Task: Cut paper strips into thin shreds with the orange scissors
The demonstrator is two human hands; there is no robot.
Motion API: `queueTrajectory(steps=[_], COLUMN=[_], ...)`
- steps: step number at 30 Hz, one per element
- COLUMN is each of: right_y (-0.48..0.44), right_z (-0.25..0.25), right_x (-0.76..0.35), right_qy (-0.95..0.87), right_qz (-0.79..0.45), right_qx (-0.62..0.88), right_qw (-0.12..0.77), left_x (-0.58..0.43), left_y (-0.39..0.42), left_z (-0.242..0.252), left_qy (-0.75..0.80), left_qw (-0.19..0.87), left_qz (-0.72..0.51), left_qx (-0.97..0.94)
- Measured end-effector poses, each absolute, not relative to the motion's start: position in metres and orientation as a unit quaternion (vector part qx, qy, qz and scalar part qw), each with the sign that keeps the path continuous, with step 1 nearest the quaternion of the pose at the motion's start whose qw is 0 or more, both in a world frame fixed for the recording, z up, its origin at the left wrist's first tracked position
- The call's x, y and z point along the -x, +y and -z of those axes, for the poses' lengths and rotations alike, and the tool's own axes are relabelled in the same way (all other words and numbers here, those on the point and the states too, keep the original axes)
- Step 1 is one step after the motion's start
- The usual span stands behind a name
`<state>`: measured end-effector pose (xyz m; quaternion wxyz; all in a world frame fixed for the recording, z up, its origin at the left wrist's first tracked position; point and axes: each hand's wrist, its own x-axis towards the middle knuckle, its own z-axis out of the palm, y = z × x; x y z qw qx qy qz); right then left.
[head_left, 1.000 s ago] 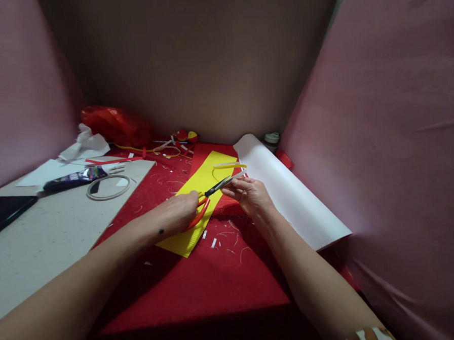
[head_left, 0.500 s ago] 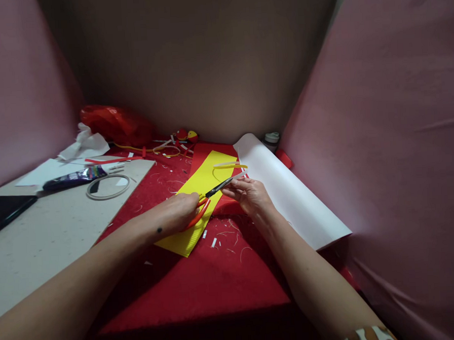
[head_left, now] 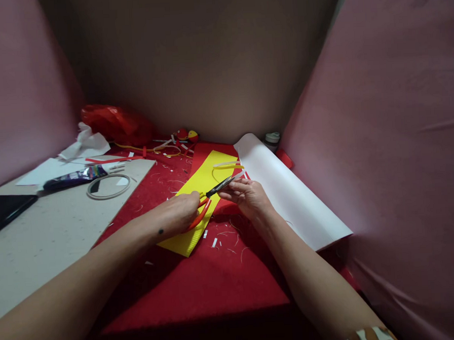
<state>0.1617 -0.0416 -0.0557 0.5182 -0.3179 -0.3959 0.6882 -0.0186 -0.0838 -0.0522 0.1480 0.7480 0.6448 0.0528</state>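
My left hand is closed round the orange and yellow handles of a pair of scissors. The dark blades point up and to the right, towards my right hand. Between the fingertips of that hand is a thin paper strip, pale on the side that shows, beside the blade tips. Under both hands a yellow corrugated paper sheet lies slanted over red corrugated paper. Just beyond the blades a curled yellow strip is visible; where its end goes I cannot tell.
A curled white sheet lies to the right. On a pale board at left are a dark tube, a grey ring and a black flat object. Paper scraps dot the red cloth. A red plastic bag sits behind.
My right hand and the paper strip have shifted slightly left, closer in along the blades. The handles are still in my left hand, which has hardly moved.
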Motion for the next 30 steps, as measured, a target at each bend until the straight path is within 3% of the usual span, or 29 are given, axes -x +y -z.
queueTrajectory(steps=[13, 30], right_y=[-0.044, -0.041], right_z=[0.054, 0.048], right_x=[-0.161, -0.165], right_qy=[-0.390, -0.377], right_qz=[-0.689, -0.676], right_qx=[0.321, 0.352], right_qw=[0.521, 0.526], left_x=[0.015, 0.017], left_y=[-0.086, -0.084], left_z=[0.038, 0.043], left_qy=[0.609, 0.667], left_qw=[0.066, 0.196], left_qz=[0.016, -0.011], left_qx=[-0.790, -0.719])
